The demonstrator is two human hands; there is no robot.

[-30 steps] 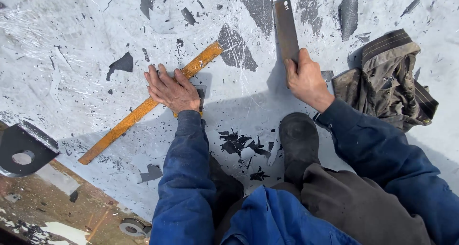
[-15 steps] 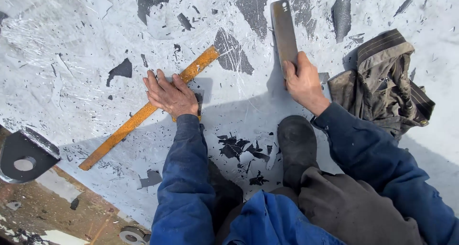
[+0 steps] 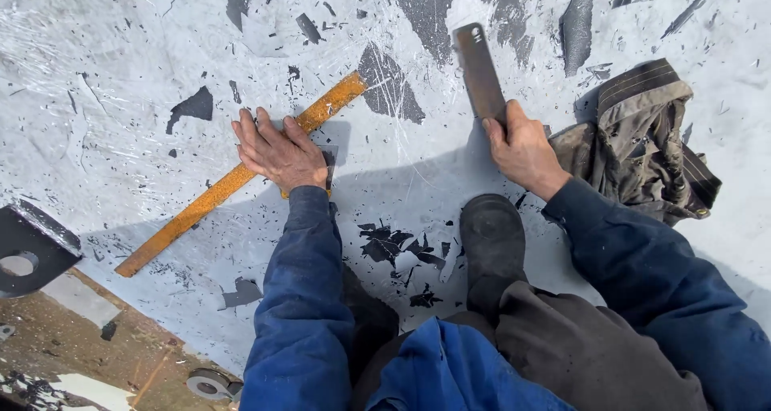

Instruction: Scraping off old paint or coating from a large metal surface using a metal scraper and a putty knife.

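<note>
My left hand (image 3: pixel 278 150) lies flat, fingers spread, on a long rusty orange metal bar (image 3: pixel 193 209) that runs diagonally across a grey-white painted surface (image 3: pixel 120 98) with dark patches of flaked paint. My right hand (image 3: pixel 522 148) grips the lower end of a flat dark metal blade (image 3: pixel 479 70) that points away from me and rests on the surface. Both sleeves are dark blue. My black shoe (image 3: pixel 491 238) sits between the arms, with dark paint chips (image 3: pixel 393 246) beside it.
A crumpled brown-grey cloth (image 3: pixel 642 146) lies at the right by my right wrist. A black metal bracket with a hole (image 3: pixel 28 246) sticks out at the left edge. Below the painted surface's lower-left edge is rusty brown ground with a small round metal part (image 3: pixel 210 383).
My view has shifted slightly. Both hands stay in place, the left on the orange bar and the right on the blade.
</note>
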